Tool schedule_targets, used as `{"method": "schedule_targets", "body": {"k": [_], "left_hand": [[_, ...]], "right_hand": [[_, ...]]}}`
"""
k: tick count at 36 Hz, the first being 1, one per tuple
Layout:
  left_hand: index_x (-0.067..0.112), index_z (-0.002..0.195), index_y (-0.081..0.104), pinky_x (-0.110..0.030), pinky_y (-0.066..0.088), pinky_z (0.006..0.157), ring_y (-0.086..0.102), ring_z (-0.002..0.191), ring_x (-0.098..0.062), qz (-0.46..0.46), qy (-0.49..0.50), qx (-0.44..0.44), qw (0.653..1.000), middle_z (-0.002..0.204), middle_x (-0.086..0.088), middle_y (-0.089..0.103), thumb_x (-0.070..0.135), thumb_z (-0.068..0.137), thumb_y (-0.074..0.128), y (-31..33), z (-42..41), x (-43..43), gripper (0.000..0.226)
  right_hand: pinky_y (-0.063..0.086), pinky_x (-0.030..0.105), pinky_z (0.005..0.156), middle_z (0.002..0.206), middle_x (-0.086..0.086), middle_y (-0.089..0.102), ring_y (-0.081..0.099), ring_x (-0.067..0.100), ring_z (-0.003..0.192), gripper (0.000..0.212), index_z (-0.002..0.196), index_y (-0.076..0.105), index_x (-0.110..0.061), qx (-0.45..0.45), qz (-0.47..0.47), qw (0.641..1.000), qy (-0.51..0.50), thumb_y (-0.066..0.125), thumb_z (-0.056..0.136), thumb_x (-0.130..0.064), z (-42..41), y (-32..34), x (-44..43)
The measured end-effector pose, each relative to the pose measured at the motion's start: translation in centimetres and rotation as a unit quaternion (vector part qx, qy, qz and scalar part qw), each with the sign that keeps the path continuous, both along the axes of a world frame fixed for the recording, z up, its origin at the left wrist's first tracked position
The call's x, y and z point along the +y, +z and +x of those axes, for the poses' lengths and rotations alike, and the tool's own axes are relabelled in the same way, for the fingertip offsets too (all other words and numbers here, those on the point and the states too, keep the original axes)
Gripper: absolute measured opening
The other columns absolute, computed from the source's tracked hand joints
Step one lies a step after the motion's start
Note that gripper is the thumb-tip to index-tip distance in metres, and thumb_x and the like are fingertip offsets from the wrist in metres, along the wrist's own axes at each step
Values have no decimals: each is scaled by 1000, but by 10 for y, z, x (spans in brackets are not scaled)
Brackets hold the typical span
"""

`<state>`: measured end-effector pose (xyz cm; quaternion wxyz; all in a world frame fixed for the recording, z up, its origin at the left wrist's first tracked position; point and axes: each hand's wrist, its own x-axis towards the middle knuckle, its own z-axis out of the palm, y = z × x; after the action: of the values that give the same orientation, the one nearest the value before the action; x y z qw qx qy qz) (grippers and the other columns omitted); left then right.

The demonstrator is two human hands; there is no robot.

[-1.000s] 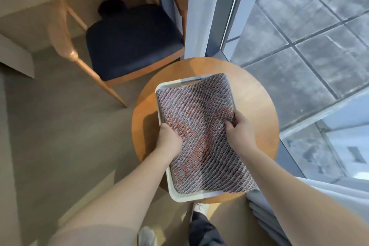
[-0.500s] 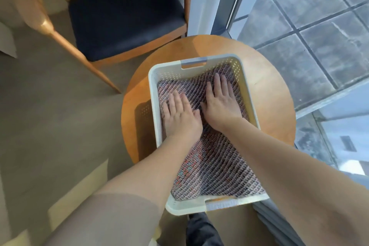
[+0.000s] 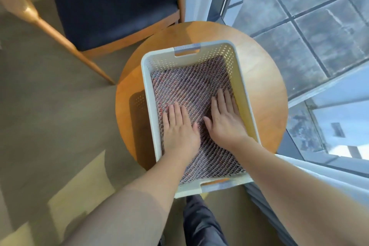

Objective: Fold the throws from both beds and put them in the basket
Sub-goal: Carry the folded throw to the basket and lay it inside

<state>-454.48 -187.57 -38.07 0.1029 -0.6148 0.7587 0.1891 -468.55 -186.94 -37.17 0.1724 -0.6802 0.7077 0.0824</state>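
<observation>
Both hands lie flat inside the basket [image 3: 147, 94]: my left hand [image 3: 179, 128] toward seven o'clock of its floor, my right hand [image 3: 225, 120] toward four o'clock by the wall. Their fingers are straight and slightly apart, palms pressing the folded throw [image 3: 191, 84]. The throw covers the basket's bottom, a coarse diagonal weave of grey, red and blue, probably soft and yielding. The basket is pale rigid plastic, rectangular, with perforated walls and handle slots at twelve and six o'clock, on a round wooden table [image 3: 261, 78]. I judge this the stowing step; whether another throw lies beneath, I cannot tell. Next, lift both palms straight up so the fold doesn't drag open.
</observation>
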Motion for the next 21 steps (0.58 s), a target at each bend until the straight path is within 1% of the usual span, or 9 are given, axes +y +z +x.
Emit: {"method": "schedule_targets", "body": {"k": [4,5,7,9,14,17,19,21], "left_hand": [[8,150,1,-49,-7,117,-9,146,-27,1,-31,-16,999,158,-13,-5,44,97,12,0,2,35,66],[8,150,1,-49,-6,117,-8,146,-27,-1,-36,-18,999,159,-12,-3,44,96,12,-4,5,38,66],[9,150,2,-49,-6,116,-6,146,-27,-6,-39,-19,999,159,-12,-1,45,94,11,-12,9,41,67],[10,150,1,-47,-6,117,-6,146,-26,-3,-38,-13,999,159,-10,-2,45,96,13,-20,11,40,66],[11,150,-5,-45,-12,116,-12,145,-24,15,-21,-1,1000,159,-8,-8,45,98,16,-27,8,33,65],[11,150,-6,-42,-12,117,-13,145,-23,35,-9,17,999,159,-7,-9,42,99,15,-15,8,31,63],[8,150,-4,-39,-10,118,-12,145,-22,53,-2,42,998,159,-9,-8,38,100,17,0,8,26,62],[6,150,0,-35,-7,118,-8,146,-21,69,8,73,995,159,-10,-5,35,100,19,19,9,17,60]], "right_hand": [[-4,46,119,158,21,-6,-8,34,147,79,150,15,0,15,24,998,58,13,96,-57,-7,-4,38],[-6,46,118,158,21,-8,-10,33,146,81,151,13,0,24,30,997,73,11,95,-59,-9,-7,42],[-11,45,116,157,19,-15,-17,31,145,82,151,2,-2,39,46,994,91,9,94,-61,-12,-15,44],[-13,45,116,157,17,-19,-21,29,144,83,150,-4,-3,45,55,993,90,8,94,-63,-11,-25,42],[-10,45,118,158,17,-17,-19,28,145,85,150,-6,-2,47,61,993,92,8,93,-63,-11,-36,36],[-10,45,118,158,17,-16,-18,29,145,84,150,-4,-2,40,72,993,90,9,94,-63,-11,-25,36],[-8,43,118,159,19,-9,-11,31,147,81,151,2,-3,26,71,994,85,14,95,-60,-9,-12,35],[3,44,119,158,21,11,5,35,147,71,150,19,-3,-6,51,996,73,26,98,-51,-3,6,31]]}}
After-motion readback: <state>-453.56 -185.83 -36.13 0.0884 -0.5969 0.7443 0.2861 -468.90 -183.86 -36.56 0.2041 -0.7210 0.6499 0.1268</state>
